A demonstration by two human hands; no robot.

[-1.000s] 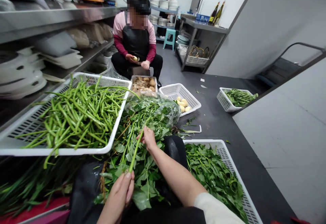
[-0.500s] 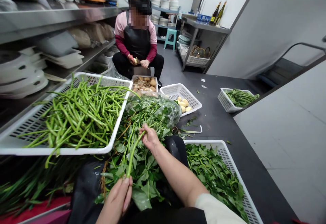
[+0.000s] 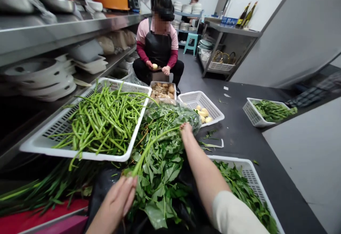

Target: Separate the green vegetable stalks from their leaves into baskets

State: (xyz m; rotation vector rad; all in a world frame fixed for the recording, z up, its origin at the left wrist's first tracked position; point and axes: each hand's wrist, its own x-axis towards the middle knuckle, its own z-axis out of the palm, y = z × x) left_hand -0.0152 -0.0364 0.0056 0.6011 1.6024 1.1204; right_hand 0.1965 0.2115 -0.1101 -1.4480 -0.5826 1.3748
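Note:
A long green vegetable stem (image 3: 149,148) stretches between my two hands. Its lower end is pinched in my left hand (image 3: 121,195), low in front of me. Farther out, my right hand (image 3: 185,129) is closed around its thin upper end. Beneath the stem lies a heap of leafy greens (image 3: 162,166), partly inside a clear plastic bag (image 3: 194,115). To the left, a white basket (image 3: 87,154) holds many bare green stems (image 3: 106,120). A second white basket (image 3: 257,184) at my right holds leafy tops (image 3: 239,188), partly hidden by my right arm.
A co-worker (image 3: 158,45) sits opposite, holding a peeled potato over a box of unpeeled potatoes (image 3: 166,89). Peeled potatoes lie in a white basket (image 3: 217,111). Another basket of greens (image 3: 255,113) stands right, by the wall. Metal shelving (image 3: 34,42) runs along the left.
My right hand has moved outward and right along the stem, away from my left hand, which stays low at the stem's near end. The camera view has turned slightly left.

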